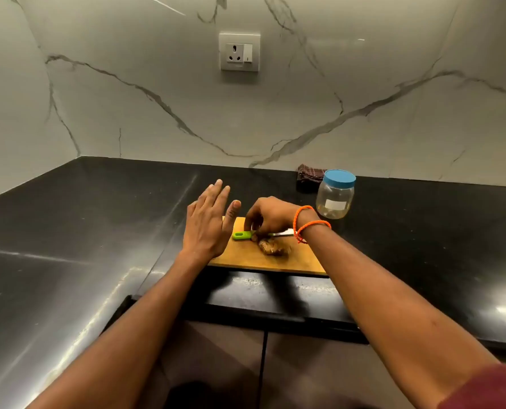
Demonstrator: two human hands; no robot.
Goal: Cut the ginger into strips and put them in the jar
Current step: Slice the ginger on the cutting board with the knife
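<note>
A knobbly piece of ginger lies in the middle of a wooden cutting board on the black counter. Behind it lies a knife with a green handle, its blade pointing right. My right hand reaches down over the knife, fingers curled around the handle where it meets the blade. My left hand hovers flat above the board's left end, fingers straight, holding nothing. A clear plastic jar with its blue lid on stands to the right behind the board.
A dark checked cloth lies against the marble wall behind the jar. A wall socket sits above. The counter's front edge runs just below the board, with cabinet doors under it.
</note>
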